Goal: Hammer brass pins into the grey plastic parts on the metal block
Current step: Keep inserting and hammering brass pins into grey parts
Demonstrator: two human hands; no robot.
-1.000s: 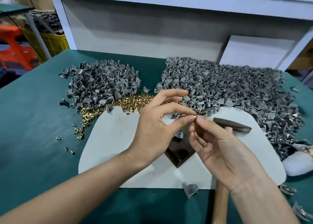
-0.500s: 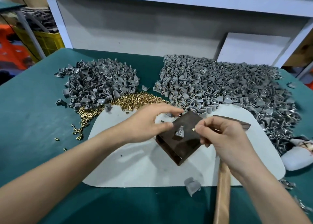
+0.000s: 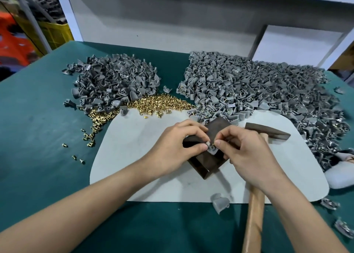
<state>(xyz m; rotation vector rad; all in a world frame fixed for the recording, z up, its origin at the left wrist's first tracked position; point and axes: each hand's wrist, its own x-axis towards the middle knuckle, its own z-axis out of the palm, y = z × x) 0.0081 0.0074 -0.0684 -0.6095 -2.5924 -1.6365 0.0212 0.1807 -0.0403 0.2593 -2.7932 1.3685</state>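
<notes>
Both grips are closed at the centre of the frame. The left hand (image 3: 178, 147) pinches the grey plastic part (image 3: 213, 150) between thumb and forefinger, and the right hand (image 3: 247, 153) pinches a brass pin (image 3: 213, 143) at the top of that part. The part sits on the dark metal block (image 3: 207, 166), which lies cornerwise on the white mat (image 3: 145, 157). Just right of the block the hammer (image 3: 268, 133) lies on the mat, its wooden handle passing under the right hand to the lower edge. A heap of loose pins (image 3: 157, 102) lies above the mat, between the left grey pile (image 3: 115, 84) and the larger right grey pile (image 3: 258, 91). One stray grey part (image 3: 220, 202) lies at the mat's lower edge, on the green surface (image 3: 38, 137).
</notes>
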